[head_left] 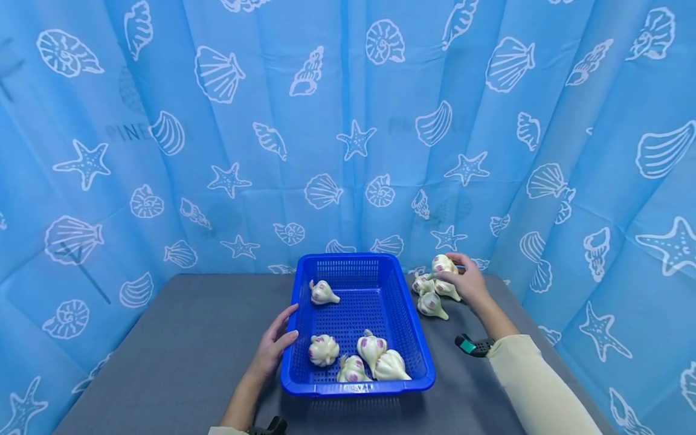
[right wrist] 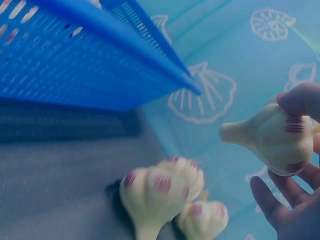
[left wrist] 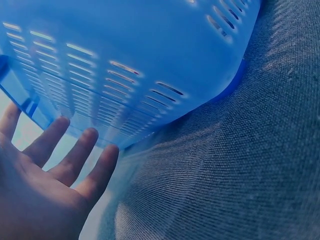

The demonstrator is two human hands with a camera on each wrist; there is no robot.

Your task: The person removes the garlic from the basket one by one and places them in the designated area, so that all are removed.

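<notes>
A blue plastic basket (head_left: 348, 386) with slotted walls stands on the grey table, several garlic bulbs (head_left: 324, 350) lying inside it. At its left side, my left hand (head_left: 272, 347) touches the rim and wall; in the left wrist view its fingers (left wrist: 75, 155) reach to the slotted wall, spread and fairly straight. Right of the basket, my right hand (head_left: 464, 279) holds a garlic bulb (right wrist: 280, 135) between thumb and fingers, its stem pointing left in the right wrist view. Under and beside that hand, more garlic bulbs (head_left: 432, 306) sit clustered on the table.
The grey cloth-covered table (head_left: 179, 356) extends to both sides of the basket. Behind it hangs a blue curtain (head_left: 348, 151) with white shells and starfish. A black band (head_left: 473, 345) is on the right wrist.
</notes>
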